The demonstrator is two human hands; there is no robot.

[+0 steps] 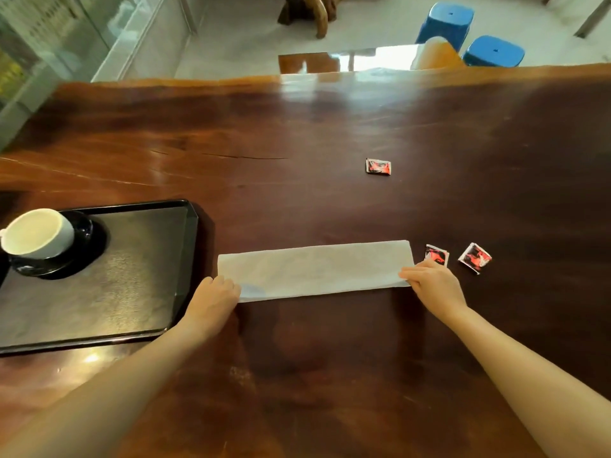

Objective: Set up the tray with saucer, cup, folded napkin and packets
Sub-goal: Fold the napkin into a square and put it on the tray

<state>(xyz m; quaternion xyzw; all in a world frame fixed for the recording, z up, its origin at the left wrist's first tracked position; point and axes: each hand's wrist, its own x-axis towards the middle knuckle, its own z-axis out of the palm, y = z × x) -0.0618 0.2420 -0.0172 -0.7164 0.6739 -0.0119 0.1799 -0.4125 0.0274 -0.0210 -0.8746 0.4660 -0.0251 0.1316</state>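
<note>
napkin (314, 269): long axis runs left-right between my hands. left hand (215, 292) pinches its left corner, right hand (433, 282) its right. tray (190, 259) lies nearer my left.

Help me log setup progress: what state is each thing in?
tray: on table, carries saucer
saucer: on tray, under cup
cup: upright on saucer
napkin: long folded strip, on table
packets: three, loose on table
left hand: grips napkin's left end
right hand: pinches napkin's right end
</note>
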